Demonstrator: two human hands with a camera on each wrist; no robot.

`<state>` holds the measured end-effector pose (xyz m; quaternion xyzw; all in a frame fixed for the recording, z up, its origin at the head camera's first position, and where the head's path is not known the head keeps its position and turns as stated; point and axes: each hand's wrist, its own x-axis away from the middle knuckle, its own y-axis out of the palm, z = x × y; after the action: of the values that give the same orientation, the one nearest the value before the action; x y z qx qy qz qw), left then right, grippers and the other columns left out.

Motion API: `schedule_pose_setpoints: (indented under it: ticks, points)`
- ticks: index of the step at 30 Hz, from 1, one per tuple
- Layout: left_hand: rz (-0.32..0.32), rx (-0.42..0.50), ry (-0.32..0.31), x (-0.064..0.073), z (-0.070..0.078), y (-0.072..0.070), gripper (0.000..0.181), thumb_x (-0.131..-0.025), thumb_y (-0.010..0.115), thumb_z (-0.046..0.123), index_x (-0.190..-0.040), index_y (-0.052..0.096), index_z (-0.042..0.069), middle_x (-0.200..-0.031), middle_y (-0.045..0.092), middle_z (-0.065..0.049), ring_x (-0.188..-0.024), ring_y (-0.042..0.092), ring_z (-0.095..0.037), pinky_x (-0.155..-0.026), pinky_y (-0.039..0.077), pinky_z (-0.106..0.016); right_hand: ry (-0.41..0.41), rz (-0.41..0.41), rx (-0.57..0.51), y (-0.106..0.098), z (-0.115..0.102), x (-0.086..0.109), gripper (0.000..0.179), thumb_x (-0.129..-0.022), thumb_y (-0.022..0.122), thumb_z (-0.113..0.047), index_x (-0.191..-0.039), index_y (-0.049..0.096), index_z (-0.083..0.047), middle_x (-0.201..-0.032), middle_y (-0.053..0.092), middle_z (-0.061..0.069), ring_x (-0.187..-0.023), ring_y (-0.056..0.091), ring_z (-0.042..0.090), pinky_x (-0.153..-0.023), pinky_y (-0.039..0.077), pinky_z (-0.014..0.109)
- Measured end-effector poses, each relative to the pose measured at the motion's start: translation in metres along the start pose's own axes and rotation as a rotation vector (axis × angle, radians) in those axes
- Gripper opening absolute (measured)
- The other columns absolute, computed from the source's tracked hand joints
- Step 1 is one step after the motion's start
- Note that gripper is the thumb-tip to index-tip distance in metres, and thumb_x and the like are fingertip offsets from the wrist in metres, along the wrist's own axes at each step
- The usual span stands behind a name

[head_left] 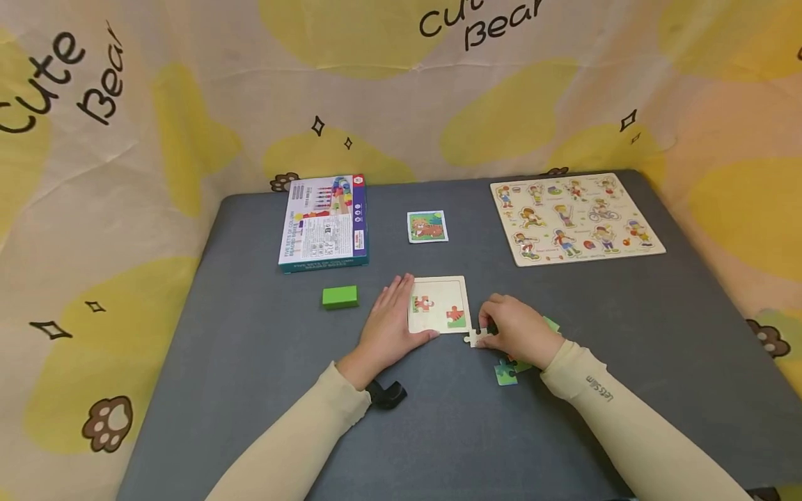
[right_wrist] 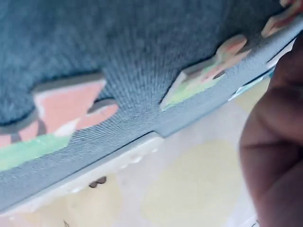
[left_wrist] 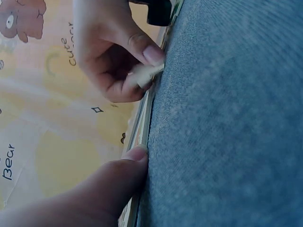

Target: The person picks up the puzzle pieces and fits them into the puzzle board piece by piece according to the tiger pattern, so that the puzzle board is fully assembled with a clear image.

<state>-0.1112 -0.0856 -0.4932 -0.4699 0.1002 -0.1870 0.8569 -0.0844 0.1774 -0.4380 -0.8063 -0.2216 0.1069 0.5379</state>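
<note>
Worktop: grey-blue, fine ribbed grain.
Picture board: pale flat rectangle, far right.
Printed box: shallow, squarish, far left.
Left hand: fingers straight along tray, thumb at its near edge.
Right hand: clamped on pale knobbed piece, tray's near right corner.
Tray: pale square, centre; two printed pieces inside.
Green block: oblong, left.
Loose pieces: flat, interlocking, near right.

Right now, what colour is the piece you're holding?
The piece looks pale cream on top, clearest in the head view.
</note>
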Motion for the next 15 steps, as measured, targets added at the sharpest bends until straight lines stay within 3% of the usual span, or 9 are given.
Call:
schedule_pose_setpoints:
  ticks: [4, 9, 12, 15]
  points:
    - [-0.005, 0.001, 0.006, 0.000, 0.000, 0.000, 0.113, -0.087, 0.084, 0.052, -0.166, 0.021, 0.001, -0.172, 0.023, -0.014, -0.160, 0.014, -0.027, -0.128, 0.012, -0.044, -0.056, 0.043, -0.135, -0.003, -0.006, -0.003, 0.040, -0.085, 0.087, -0.004, -0.072, 0.051, -0.017, -0.082, 0.053, -0.004, -0.072, 0.050, 0.011, -0.062, 0.041, 0.028]
    - [0.010, 0.007, 0.003, 0.002, 0.001, -0.002, 0.112, -0.085, 0.086, 0.049, -0.165, 0.024, 0.001, -0.171, 0.025, -0.014, -0.160, 0.016, -0.027, -0.128, 0.013, -0.045, -0.083, 0.138, -0.227, -0.008, -0.019, -0.029, 0.040, -0.083, 0.069, 0.012, -0.070, 0.042, -0.015, -0.078, 0.050, -0.001, -0.068, 0.047, 0.012, -0.060, 0.036, 0.028]
    - [0.008, 0.019, 0.005, 0.002, 0.002, -0.002, 0.111, -0.085, 0.087, 0.048, -0.165, 0.025, 0.001, -0.171, 0.026, -0.014, -0.160, 0.016, -0.027, -0.128, 0.014, -0.046, -0.058, 0.110, -0.232, -0.009, -0.025, -0.045, 0.031, -0.083, 0.075, 0.007, -0.076, 0.053, -0.013, -0.076, 0.048, 0.000, -0.067, 0.047, 0.014, -0.059, 0.040, 0.028]
    - [0.000, 0.021, 0.007, 0.002, 0.001, -0.003, 0.110, -0.086, 0.086, 0.048, -0.165, 0.025, 0.001, -0.171, 0.026, -0.014, -0.160, 0.016, -0.028, -0.128, 0.013, -0.047, -0.087, 0.046, -0.241, -0.009, -0.030, -0.058, 0.014, -0.086, 0.082, 0.001, -0.093, 0.071, -0.005, -0.088, 0.062, 0.002, -0.077, 0.056, 0.016, -0.069, 0.050, 0.030]
